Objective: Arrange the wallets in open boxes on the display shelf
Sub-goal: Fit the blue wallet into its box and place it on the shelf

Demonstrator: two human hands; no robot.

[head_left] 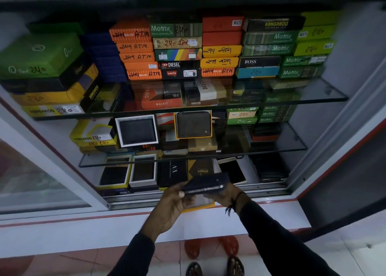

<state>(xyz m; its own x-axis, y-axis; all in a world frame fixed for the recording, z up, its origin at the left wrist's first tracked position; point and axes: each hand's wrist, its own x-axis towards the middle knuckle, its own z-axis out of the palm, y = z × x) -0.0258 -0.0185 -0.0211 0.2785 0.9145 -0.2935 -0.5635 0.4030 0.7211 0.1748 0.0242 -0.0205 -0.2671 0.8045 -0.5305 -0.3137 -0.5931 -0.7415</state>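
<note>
Here, seen from the head camera, a person stands at a glass-shelved display cabinet with its sliding door open. Both hands hold one dark zip wallet (205, 185) just in front of the cabinet's sill track (146, 199). The left hand (170, 202) is closed on the wallet's left end, thumb on top. The right hand (226, 195) grips the right end from beneath, its fingers mostly hidden behind the wallet. A yellow-edged open box (198, 205) shows partly below the wallet, resting at the sill track; I cannot tell whether a hand also steadies it.

Just behind the sill track, on the cabinet floor, sit two open boxes already holding dark wallets: a yellow open box (113, 176) and, touching it, a white open box (144, 171). A black closed box (173, 171) stands beside them. Above the sill track, a glass shelf (271, 147) carries a white-framed wallet box (136, 130) and an orange-edged wallet box (193, 125), propped upright.

The risks, as I judge them: the box under the wallet looks to sit right at the sill track, so pressing the wallet down off-centre could tip it to the floor. The floor row is packed, so sliding another box in could shove its neighbours askew. Reaching higher, a sleeve might topple the propped boxes on the glass.
</note>
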